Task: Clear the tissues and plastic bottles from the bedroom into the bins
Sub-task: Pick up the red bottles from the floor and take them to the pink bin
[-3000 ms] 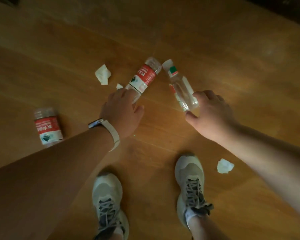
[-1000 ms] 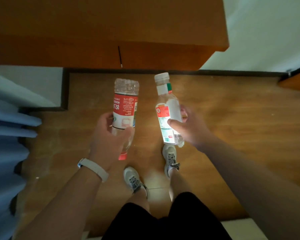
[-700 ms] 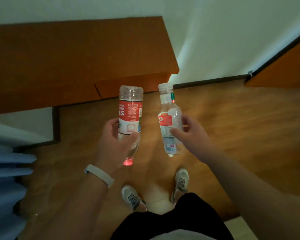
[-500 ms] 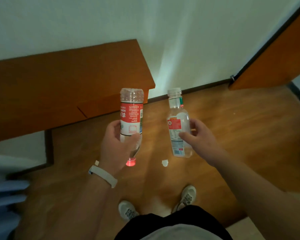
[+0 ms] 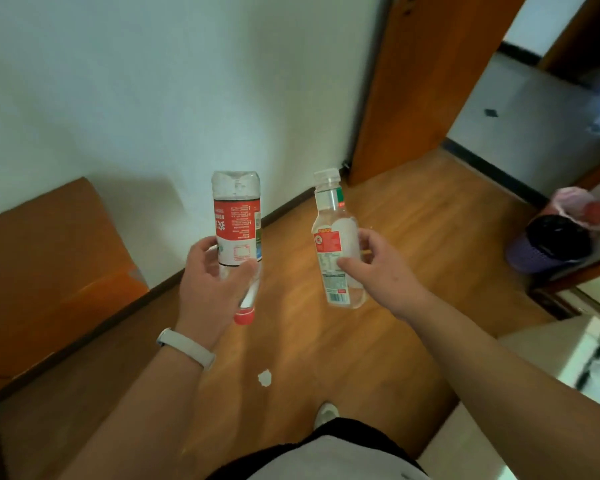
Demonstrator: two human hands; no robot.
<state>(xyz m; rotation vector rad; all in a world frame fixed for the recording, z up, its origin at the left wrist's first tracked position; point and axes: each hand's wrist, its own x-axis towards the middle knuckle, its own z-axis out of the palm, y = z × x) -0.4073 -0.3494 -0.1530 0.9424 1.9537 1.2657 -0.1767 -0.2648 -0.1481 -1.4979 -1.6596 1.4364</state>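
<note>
My left hand (image 5: pixel 210 284) grips a clear plastic bottle with a red label (image 5: pixel 237 223), held upside down so its red cap points at the floor. My right hand (image 5: pixel 378 271) holds a second clear bottle with a white cap (image 5: pixel 333 233), upright, at chest height. A small crumpled tissue (image 5: pixel 264 377) lies on the wooden floor below my hands. At the right, by the doorway, stand two bins: a dark purple one with a black liner (image 5: pixel 548 245) and behind it one with a pink liner (image 5: pixel 581 206) holding something red.
A wooden headboard or bed frame (image 5: pixel 49 271) runs along the white wall at the left. An open wooden door (image 5: pixel 420 74) stands ahead at the right. A white bed corner (image 5: pixel 575 355) juts in at the lower right.
Three seconds ago I was crouched, picking both bottles off the floor. Since then I have stood up and turned right; the door and the bins have come into view.
</note>
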